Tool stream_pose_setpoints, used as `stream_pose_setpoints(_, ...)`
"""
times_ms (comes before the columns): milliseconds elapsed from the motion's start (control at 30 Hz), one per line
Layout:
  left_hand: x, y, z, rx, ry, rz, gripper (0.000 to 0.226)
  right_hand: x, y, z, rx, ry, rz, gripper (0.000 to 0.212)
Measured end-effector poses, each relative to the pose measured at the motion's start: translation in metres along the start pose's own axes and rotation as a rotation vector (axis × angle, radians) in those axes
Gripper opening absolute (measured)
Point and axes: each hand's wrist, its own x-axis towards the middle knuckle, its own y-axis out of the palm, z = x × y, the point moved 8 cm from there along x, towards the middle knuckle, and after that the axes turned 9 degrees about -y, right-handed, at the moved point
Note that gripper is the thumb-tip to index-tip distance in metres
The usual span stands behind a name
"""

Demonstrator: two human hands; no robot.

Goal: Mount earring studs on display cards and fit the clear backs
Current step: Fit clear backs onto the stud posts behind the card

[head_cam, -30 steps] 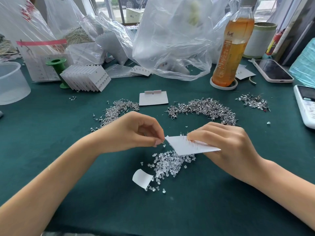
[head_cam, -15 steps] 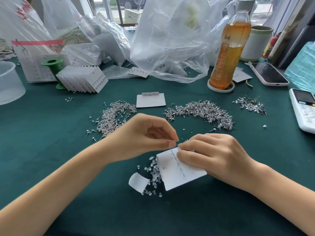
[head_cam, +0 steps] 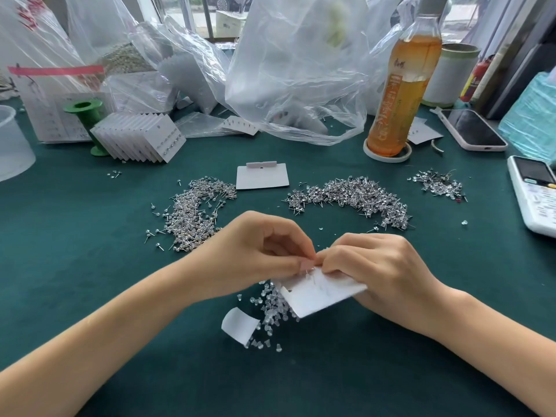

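Two hands meet near the middle of the table (head_cam: 90, 266). The left hand (head_cam: 255, 254) and the right hand (head_cam: 376, 266) touch at the top edge of a display card (head_cam: 322, 296). Under the card lies a pile of clear backs (head_cam: 270, 308), with a paper scrap (head_cam: 239, 325) just to its left. Behind the hands sit two heaps of studs, one left (head_cam: 192, 215) and one right (head_cam: 355, 197), with a blank card (head_cam: 261, 176) between them. A stack of cards (head_cam: 141, 136) sits toward the far left corner, a bottle (head_cam: 400, 94) far right, and a phone (head_cam: 472, 129) right of the bottle.

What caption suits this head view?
Both hands pinch a clear back onto a stud post on a white card, amid loose studs.
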Motion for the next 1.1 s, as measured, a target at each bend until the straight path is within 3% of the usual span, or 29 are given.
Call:
stream_pose_setpoints(100,0.002,-0.002,0.004,-0.035,-0.048,-0.019,0.007,0.000,0.003,0.001,0.001,0.003,0.013,0.036)
stream_pose_setpoints(267,0.001,0.003,0.004,0.022,-0.068,-0.015,0.011,0.003,0.002,-0.001,-0.025,0.023,0.013,0.024)
stream_pose_setpoints(1100,0.027,0.009,-0.019,0.357,-0.130,0.120,0.015,-0.005,-0.004,-0.005,-0.080,0.073,-0.015,0.021)
